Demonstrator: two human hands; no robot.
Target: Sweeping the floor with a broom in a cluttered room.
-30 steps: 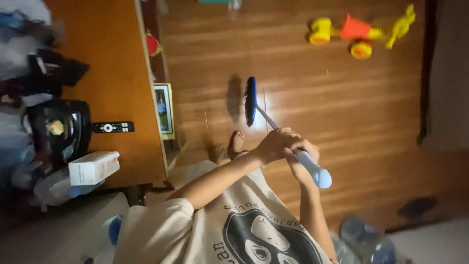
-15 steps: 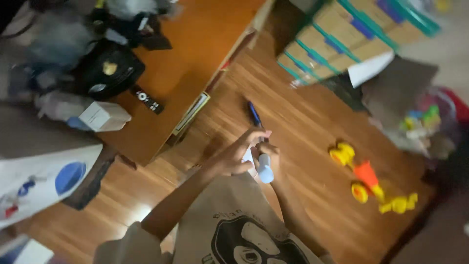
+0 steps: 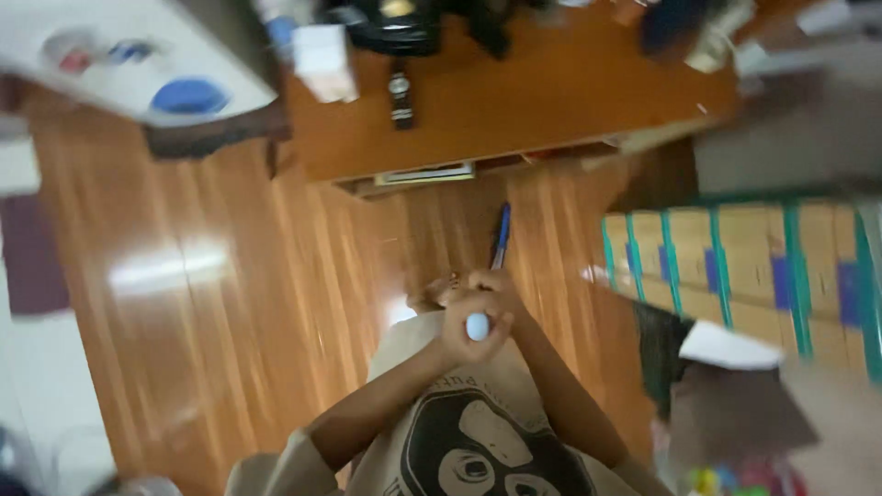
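Both my hands grip a broom with a pale blue handle point(image 3: 477, 326) and a dark blue brush head point(image 3: 501, 235). My left hand point(image 3: 462, 338) wraps the handle's rounded top end, close to my chest. My right hand point(image 3: 497, 292) holds the handle just below it. The brush head rests on the wooden floor point(image 3: 276, 303) in front of my bare feet point(image 3: 432, 296), short of the low wooden table point(image 3: 551, 101). The picture is blurred by motion.
On the table lie a black remote point(image 3: 399, 96), a white box point(image 3: 322, 55) and dark clutter. A flat framed picture point(image 3: 425, 174) sits under its edge. Stacked cardboard boxes with teal straps point(image 3: 735, 266) stand to the right, with a white sheet point(image 3: 730, 345) below them.
The view has swung round, so the table now lies ahead and the boxes to the right. The yellow and orange toy has left the view. Both hands have stayed on the broom, now closer together.
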